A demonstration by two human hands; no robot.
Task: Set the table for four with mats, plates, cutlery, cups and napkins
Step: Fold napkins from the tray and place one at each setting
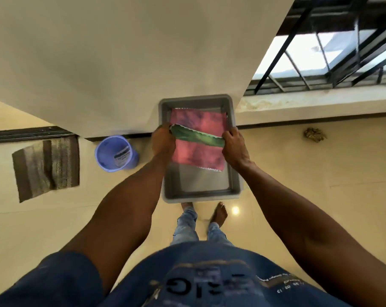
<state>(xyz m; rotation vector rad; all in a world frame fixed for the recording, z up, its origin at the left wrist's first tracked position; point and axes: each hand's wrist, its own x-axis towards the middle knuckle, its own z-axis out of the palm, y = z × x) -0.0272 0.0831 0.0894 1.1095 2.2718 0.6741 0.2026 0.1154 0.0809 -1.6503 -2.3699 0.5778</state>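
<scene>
A grey plastic tub [199, 193] is carried in front of me above the floor. Inside it lies a pink mottled cloth mat [196, 151] with a green cloth [198, 138] folded across it. My left hand [163, 140] grips the tub's left rim, and its fingers seem to touch the green cloth's end. My right hand [234, 145] grips the right rim beside the cloth's other end. The near part of the tub's bottom is bare.
A blue plastic bucket [115, 154] stands on the tiled floor at the left, with a striped brown doormat [47, 167] further left. A cream wall corner is just ahead and a barred window [333, 52] at the right. My bare feet [218, 212] are below the tub.
</scene>
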